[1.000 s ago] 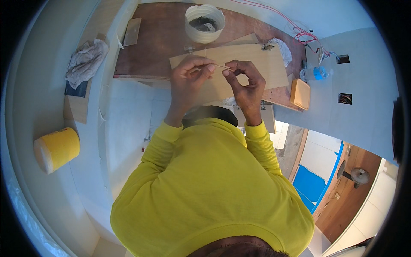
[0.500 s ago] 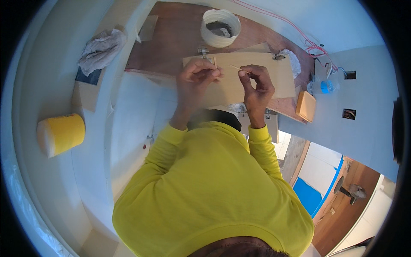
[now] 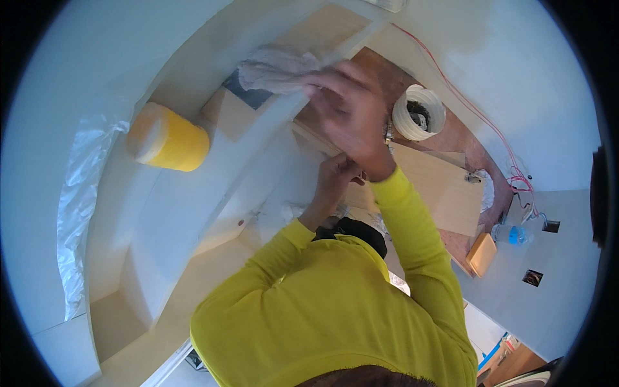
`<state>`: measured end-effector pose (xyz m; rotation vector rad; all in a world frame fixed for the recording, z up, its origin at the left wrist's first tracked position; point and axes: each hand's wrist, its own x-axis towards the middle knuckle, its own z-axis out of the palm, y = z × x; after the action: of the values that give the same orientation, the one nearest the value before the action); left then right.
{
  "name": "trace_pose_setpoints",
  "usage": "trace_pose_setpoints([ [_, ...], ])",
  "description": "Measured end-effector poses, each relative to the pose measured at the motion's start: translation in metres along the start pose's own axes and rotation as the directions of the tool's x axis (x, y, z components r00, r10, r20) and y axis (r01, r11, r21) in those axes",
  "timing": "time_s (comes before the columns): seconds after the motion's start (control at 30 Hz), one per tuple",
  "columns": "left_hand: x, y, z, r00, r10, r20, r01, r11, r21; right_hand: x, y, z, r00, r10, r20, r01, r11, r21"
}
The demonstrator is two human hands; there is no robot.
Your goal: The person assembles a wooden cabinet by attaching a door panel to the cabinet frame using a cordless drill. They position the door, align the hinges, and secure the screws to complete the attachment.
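My right hand (image 3: 351, 113) reaches across to the far left, slightly blurred, its fingers stretched out and apart at the right edge of a crumpled greyish-white cloth (image 3: 274, 69). I cannot tell whether the fingertips touch the cloth. Below my right wrist is my left hand (image 3: 336, 182), its fingers drawn together; what they hold, if anything, is hidden. A dark flat sheet (image 3: 250, 93) lies partly under the cloth. Beyond and right of my hands is a pale wooden panel (image 3: 438, 190) with metal hinges.
A white tub (image 3: 438, 113) with dark contents stands on the brown board (image 3: 387, 68). To the left sits a yellow cylindrical container (image 3: 177, 138). On the right are an orange-tan box (image 3: 481, 255), a plastic bottle (image 3: 516, 235), red wires (image 3: 464, 97) and square wall openings (image 3: 532, 278).
My view has turned left. My right hand has crossed over my left toward the cloth; the thin pale stick it pinched no longer shows. My left hand has moved down, closer to my body.
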<state>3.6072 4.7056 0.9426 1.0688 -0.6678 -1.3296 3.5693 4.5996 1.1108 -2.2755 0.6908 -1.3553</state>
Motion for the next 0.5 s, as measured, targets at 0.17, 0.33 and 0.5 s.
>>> trace_pose_setpoints([
  [0.17, -0.003, -0.023, -0.028, 0.99, -0.091, -0.104, 0.109, 0.979, 0.175, 0.024, -0.014, 0.056, 0.993, -0.096, -0.074, 0.102, 0.991, 0.081],
  [0.33, 0.018, -0.114, -0.088, 0.947, 0.278, 0.161, -0.313, 0.687, 0.655, -0.088, 0.02, 0.009, 0.919, 0.395, 0.01, -0.375, 0.864, 0.335],
  [0.5, 0.025, -0.116, -0.098, 0.969, -0.221, -0.108, 0.24, 0.946, 0.218, -0.354, 0.086, -0.039, 0.315, 0.931, -0.187, -0.752, 0.364, 0.549],
])
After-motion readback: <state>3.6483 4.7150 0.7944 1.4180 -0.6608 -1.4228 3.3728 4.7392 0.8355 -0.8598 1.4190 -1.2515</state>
